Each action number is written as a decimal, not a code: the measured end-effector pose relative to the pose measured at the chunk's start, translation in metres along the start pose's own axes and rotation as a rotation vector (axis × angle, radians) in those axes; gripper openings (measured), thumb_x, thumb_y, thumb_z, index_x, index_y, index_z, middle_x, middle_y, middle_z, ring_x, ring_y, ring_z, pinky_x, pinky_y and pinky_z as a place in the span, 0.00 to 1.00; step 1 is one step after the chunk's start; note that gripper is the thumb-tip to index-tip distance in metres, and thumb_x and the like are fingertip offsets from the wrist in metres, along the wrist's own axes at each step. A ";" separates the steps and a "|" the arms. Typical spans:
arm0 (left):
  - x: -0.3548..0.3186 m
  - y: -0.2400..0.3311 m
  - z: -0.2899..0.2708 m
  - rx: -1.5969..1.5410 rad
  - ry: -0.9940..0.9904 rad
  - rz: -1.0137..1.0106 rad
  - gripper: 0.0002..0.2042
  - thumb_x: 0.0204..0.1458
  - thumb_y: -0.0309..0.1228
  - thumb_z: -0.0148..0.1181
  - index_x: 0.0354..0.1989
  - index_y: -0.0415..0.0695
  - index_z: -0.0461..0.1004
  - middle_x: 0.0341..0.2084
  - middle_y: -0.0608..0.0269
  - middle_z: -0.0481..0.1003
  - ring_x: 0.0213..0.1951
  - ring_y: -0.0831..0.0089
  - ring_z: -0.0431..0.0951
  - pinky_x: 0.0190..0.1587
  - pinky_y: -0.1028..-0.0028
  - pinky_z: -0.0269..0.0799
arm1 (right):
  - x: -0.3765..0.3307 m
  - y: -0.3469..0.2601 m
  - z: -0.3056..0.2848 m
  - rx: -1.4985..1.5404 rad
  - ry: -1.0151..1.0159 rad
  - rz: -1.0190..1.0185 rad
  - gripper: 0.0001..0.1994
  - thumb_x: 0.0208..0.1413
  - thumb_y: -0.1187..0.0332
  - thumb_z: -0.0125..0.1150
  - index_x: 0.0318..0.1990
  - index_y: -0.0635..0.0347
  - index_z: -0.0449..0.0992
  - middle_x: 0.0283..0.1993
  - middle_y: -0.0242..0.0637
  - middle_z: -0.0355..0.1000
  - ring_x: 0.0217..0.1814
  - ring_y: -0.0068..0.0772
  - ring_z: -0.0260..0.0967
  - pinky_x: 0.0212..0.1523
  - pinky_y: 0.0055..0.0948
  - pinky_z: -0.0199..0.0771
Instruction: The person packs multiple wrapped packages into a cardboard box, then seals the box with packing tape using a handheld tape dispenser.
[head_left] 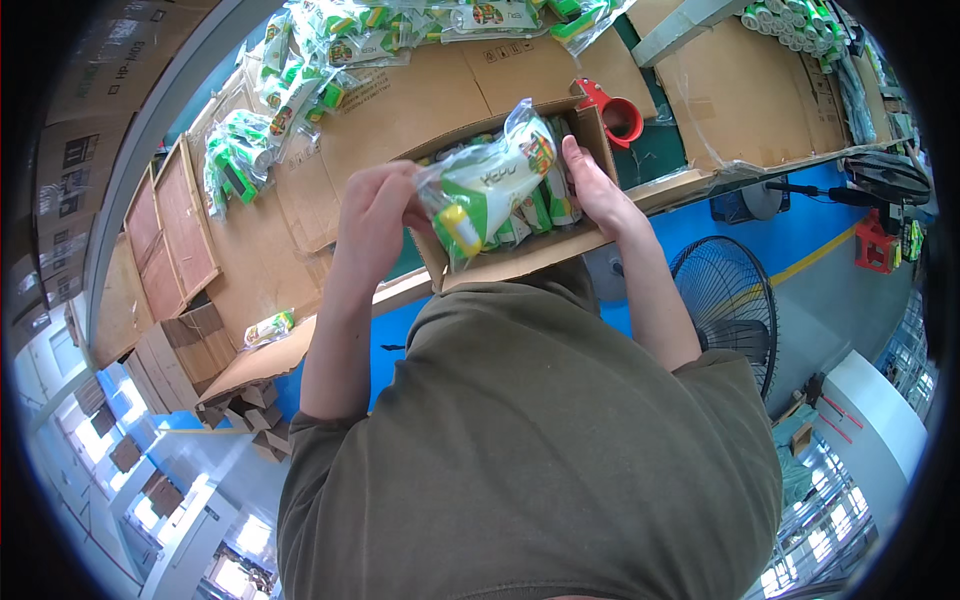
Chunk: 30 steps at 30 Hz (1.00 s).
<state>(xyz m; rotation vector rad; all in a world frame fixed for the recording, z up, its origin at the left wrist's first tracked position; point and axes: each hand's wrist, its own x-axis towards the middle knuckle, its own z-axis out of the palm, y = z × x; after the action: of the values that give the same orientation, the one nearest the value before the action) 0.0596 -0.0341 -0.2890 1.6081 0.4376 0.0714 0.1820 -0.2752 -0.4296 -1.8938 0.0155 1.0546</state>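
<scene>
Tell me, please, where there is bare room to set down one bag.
Bare cardboard lies between the heap of bagged goods and the open box. Another free patch is the cardboard sheet right of the red tool, below the bundle of tubes. It is crowded under the heap and in the box, with packed bags; the left hand holds another bag over the box.

Packets [535, 212] lie in the carton [530, 262], a packet heap [400, 27] behind, tape dispenser [597, 99] right

Red tape dispenser [606, 108] on the worktop [660, 158], right of centre, close to the near edge. Black-caged fan [730, 318] off that edge on the right; red stool [876, 242] further out on the floor [830, 305]. Wood-framed panel [172, 225] at the worktop's left end.
</scene>
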 end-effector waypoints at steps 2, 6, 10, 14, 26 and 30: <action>0.004 0.007 0.004 -0.109 -0.012 -0.162 0.15 0.58 0.30 0.44 0.32 0.32 0.75 0.25 0.58 0.77 0.24 0.74 0.78 0.26 0.77 0.75 | 0.001 0.003 0.000 0.074 -0.089 -0.068 0.51 0.56 0.25 0.27 0.70 0.66 0.50 0.68 0.55 0.57 0.74 0.46 0.50 0.70 0.37 0.49; 0.003 0.010 0.013 -0.234 0.048 -0.059 0.14 0.58 0.31 0.43 0.31 0.35 0.73 0.26 0.57 0.76 0.26 0.73 0.78 0.27 0.75 0.76 | -0.008 0.006 0.003 0.144 -0.066 -0.118 0.54 0.51 0.21 0.26 0.66 0.64 0.59 0.67 0.52 0.59 0.72 0.42 0.51 0.70 0.39 0.49; -0.018 -0.029 0.031 -0.776 0.096 -0.123 0.14 0.60 0.33 0.44 0.40 0.35 0.72 0.37 0.57 0.76 0.41 0.71 0.78 0.45 0.70 0.76 | -0.014 0.005 -0.006 0.308 -0.202 -0.084 0.55 0.45 0.18 0.23 0.53 0.63 0.72 0.64 0.48 0.62 0.69 0.37 0.54 0.69 0.40 0.49; -0.033 -0.059 0.041 -0.215 -0.347 -0.010 0.13 0.61 0.30 0.46 0.46 0.34 0.72 0.50 0.54 0.73 0.53 0.68 0.72 0.58 0.68 0.66 | -0.029 -0.015 -0.010 0.431 -0.254 -0.053 0.54 0.49 0.21 0.27 0.70 0.60 0.53 0.68 0.40 0.60 0.69 0.35 0.56 0.69 0.40 0.50; 0.041 -0.137 0.089 1.197 -0.582 0.530 0.26 0.51 0.38 0.54 0.60 0.43 0.66 0.59 0.50 0.66 0.66 0.56 0.58 0.68 0.45 0.49 | -0.026 -0.020 0.004 0.498 -0.019 -0.027 0.19 0.54 0.58 0.67 0.42 0.67 0.77 0.34 0.35 0.76 0.31 0.24 0.74 0.31 0.28 0.75; 0.058 -0.148 0.110 1.090 -0.560 0.619 0.28 0.51 0.40 0.54 0.61 0.44 0.65 0.60 0.50 0.64 0.67 0.55 0.57 0.70 0.45 0.43 | -0.021 -0.011 0.004 0.512 0.031 -0.050 0.19 0.55 0.58 0.66 0.43 0.69 0.76 0.35 0.38 0.76 0.32 0.25 0.74 0.33 0.29 0.75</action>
<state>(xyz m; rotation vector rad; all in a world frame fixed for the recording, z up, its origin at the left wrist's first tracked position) 0.1117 -0.1162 -0.4558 2.6649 -0.5910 -0.1840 0.1711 -0.2745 -0.4084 -1.4373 0.2340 0.8846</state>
